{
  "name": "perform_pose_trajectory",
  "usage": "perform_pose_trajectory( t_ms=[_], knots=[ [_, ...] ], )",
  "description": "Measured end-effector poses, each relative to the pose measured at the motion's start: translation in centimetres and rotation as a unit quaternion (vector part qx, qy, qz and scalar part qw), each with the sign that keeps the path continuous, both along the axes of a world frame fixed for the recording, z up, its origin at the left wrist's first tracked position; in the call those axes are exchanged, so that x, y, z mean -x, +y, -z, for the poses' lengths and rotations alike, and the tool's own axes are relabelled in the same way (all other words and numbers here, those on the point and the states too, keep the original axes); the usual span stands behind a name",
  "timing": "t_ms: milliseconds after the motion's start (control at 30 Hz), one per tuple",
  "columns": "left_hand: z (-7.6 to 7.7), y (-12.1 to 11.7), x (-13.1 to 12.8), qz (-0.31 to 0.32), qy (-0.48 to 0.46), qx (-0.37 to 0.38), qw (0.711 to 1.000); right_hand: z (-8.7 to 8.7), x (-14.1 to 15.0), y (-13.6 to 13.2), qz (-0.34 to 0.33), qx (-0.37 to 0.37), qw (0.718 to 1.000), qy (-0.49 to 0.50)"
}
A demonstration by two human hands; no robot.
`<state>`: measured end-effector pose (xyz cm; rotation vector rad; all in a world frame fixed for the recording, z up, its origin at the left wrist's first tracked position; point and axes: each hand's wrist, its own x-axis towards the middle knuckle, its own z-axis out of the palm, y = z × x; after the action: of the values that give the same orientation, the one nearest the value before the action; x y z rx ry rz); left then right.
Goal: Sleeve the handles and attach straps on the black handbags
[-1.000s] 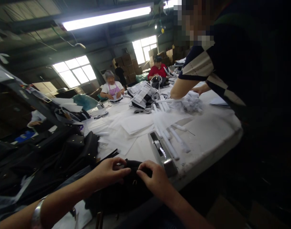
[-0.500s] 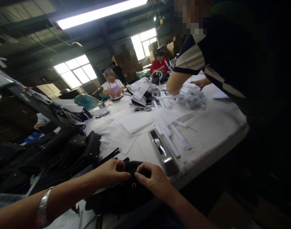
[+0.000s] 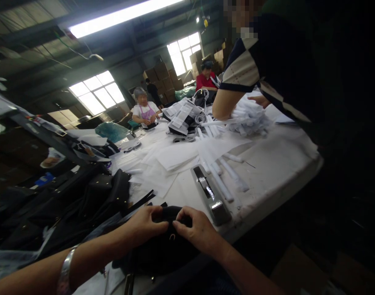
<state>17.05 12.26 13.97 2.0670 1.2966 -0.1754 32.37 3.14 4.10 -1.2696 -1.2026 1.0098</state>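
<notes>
A black bag (image 3: 163, 252) with small metal fittings lies at the table's near edge, right in front of me. My left hand (image 3: 149, 221) pinches its upper edge from the left, fingers curled over the dark fabric. From the right, my right hand (image 3: 195, 227) grips the same edge, thumb and forefinger pressed together. A small gap parts the two thumbs, and a metal ring (image 3: 172, 237) shows just below them. The bag's underside is lost in shadow. Just beyond my right hand rests a grey device with a dark glossy window (image 3: 208, 194).
Black bags (image 3: 92, 192) are heaped on the left. White sheets (image 3: 175, 157) and rolled white tubes (image 3: 220, 184) cover the table's middle. A co-worker (image 3: 267, 73) leans over a white bundle (image 3: 249, 116) at the right. Other people sit at the far side.
Both hands keep their hold on the bag's edge, almost in place. The left forearm has shifted slightly. The co-worker's arm on the right has moved a little to the left.
</notes>
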Motion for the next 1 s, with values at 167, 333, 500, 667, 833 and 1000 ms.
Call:
perform_pose_trajectory(
  t_ms=[167,333,500,667,833,1000],
  knots=[
    [0.6,-0.3,0.2,-0.025,-0.072,0.057,0.995,0.0,0.2,0.2,0.0,0.006,1.0,0.005],
    [1.1,-0.5,0.3,-0.042,-0.12,0.081,0.989,0.1,0.3,0.4,-0.019,0.006,1.0,-0.006],
    [2.1,-0.6,0.4,-0.064,-0.124,0.051,0.989,-0.1,0.7,0.6,0.001,0.001,0.996,-0.084],
    [2.3,-0.6,0.6,-0.062,-0.12,0.042,0.99,0.0,0.6,0.8,-0.013,-0.003,0.995,-0.1],
    [2.2,0.0,2.0,-0.047,-0.144,0.117,0.982,0.5,0.0,1.0,-0.064,0.019,0.998,0.008],
    [2.7,0.2,2.7,-0.035,-0.14,0.118,0.983,0.0,-0.4,0.8,-0.077,0.037,0.996,0.007]
  ],
)
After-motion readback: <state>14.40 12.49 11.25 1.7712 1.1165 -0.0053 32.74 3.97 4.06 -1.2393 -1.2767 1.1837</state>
